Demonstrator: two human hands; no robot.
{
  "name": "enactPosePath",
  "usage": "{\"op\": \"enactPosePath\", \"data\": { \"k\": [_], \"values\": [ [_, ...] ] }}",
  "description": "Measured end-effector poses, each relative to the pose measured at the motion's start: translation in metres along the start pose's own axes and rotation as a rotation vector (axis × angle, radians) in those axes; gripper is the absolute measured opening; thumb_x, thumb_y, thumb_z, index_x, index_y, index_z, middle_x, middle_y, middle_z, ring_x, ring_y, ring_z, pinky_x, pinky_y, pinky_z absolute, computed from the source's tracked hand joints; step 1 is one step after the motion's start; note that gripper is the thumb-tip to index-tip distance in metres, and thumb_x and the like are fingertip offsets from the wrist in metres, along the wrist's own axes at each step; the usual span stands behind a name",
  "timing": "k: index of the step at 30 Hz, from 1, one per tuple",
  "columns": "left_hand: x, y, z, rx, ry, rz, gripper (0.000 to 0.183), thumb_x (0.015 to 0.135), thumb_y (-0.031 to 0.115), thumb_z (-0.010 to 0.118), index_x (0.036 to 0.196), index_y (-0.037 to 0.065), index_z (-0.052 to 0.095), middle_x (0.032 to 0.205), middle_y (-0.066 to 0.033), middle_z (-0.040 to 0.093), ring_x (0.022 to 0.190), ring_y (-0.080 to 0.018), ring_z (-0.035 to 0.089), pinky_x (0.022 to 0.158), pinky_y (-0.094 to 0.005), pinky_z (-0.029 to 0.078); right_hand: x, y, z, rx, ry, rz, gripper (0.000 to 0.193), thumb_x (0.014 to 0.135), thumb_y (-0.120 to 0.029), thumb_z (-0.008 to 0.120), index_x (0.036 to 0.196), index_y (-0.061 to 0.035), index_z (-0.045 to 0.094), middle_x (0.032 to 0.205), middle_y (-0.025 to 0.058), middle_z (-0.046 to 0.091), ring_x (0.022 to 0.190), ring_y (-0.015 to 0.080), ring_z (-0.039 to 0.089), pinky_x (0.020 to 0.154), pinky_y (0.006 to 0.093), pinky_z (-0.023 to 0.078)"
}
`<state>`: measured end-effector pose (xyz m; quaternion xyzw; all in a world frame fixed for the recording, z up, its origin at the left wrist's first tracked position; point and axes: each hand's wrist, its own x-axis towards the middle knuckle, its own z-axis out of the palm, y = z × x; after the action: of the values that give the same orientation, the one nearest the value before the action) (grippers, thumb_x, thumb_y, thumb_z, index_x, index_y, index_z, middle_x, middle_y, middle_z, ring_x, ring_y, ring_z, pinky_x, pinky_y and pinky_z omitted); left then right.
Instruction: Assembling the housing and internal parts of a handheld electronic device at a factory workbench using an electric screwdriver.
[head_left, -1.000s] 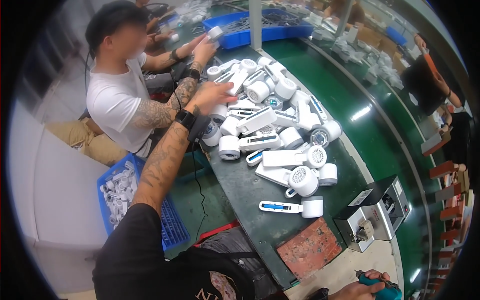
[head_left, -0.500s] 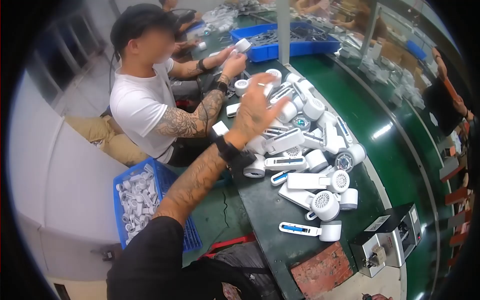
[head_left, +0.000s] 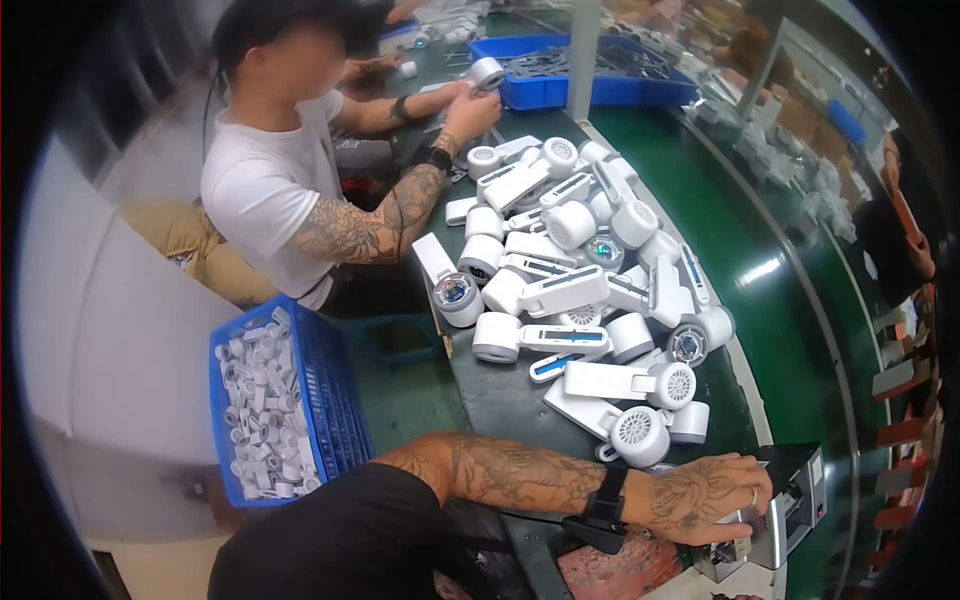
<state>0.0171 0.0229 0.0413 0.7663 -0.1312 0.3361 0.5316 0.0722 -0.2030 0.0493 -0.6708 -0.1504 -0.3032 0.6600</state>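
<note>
My left hand (head_left: 705, 497) reaches across the bench from the lower left. It rests over a small metal-and-black bench device (head_left: 770, 535), thumb and fingers apart, and nothing shows held in it. A black strap with a dark block (head_left: 603, 512) is on that wrist. Just beyond my forearm lie white handheld fans (head_left: 640, 432), heaped loosely, some with round grilles and some with open handles. A red worn board (head_left: 620, 570) lies partly under my wrist. My right hand is not visible.
A blue crate (head_left: 345, 400) of small white parts stands left of the bench (head_left: 485, 400). A co-worker in a white shirt (head_left: 265, 185) holds a white fan (head_left: 487, 73). A blue tray (head_left: 540, 92) of dark strips sits at the back. A green conveyor (head_left: 770, 300) runs along the right.
My left hand has swung from above the far part of the fan heap down and right onto the bench device. My forearm now covers the nearest fan. The view has shifted slightly.
</note>
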Motion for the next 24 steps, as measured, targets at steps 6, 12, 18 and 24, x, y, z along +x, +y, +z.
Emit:
{"op": "enactPosePath", "data": {
  "k": [6, 12, 18, 24],
  "values": [
    [-0.009, -0.001, -0.014, 0.077, -0.038, 0.024, 0.017, 0.095, 0.022, 0.063, 0.096, 0.005, 0.062, 0.1, -0.0075, 0.058, 0.103, -0.0257, 0.052, 0.09, -0.0397, 0.043, -0.018, -0.01, 0.011, 0.013, -0.074, -0.187, 0.051, 0.106, -0.035, 0.048, 0.118, 0.0139, 0.052, 0.082, 0.0171, 0.061, 0.063, 0.0242, 0.059, 0.053, 0.0308, 0.051],
    [-0.017, -0.013, -0.005, 0.234, -0.052, 0.042, 0.02, 0.095, 0.025, 0.063, 0.101, 0.007, 0.062, 0.108, -0.0072, 0.057, 0.111, -0.0257, 0.052, 0.097, -0.04, 0.043, -0.019, 0.019, -0.013, -0.154, 0.008, -0.235, 0.056, 0.106, -0.036, 0.047, 0.124, 0.0162, 0.049, 0.089, 0.0209, 0.065, 0.065, 0.0254, 0.06, 0.05, 0.0289, 0.05],
    [-0.023, -0.019, -0.001, 0.291, -0.026, 0.077, 0.02, 0.093, 0.024, 0.063, 0.102, 0.007, 0.061, 0.109, -0.0078, 0.057, 0.112, -0.026, 0.051, 0.099, -0.0408, 0.042, -0.018, 0.008, -0.002, -0.214, 0.011, -0.292, 0.058, 0.106, -0.039, 0.046, 0.119, 0.0176, 0.05, 0.106, 0.0285, 0.067, 0.074, 0.034, 0.067, 0.078, 0.042, 0.058],
    [-0.021, -0.02, -0.001, 0.255, -0.07, 0.071, 0.018, 0.093, 0.024, 0.063, 0.099, 0.007, 0.061, 0.106, -0.008, 0.057, 0.109, -0.0261, 0.052, 0.099, -0.0405, 0.042, -0.02, -0.011, 0.019, -0.132, -0.06, -0.342, 0.062, 0.106, -0.041, 0.044, 0.116, 0.0208, 0.046, 0.094, 0.032, 0.068, 0.092, 0.048, 0.069, 0.097, 0.0611, 0.048]
  ]
}}
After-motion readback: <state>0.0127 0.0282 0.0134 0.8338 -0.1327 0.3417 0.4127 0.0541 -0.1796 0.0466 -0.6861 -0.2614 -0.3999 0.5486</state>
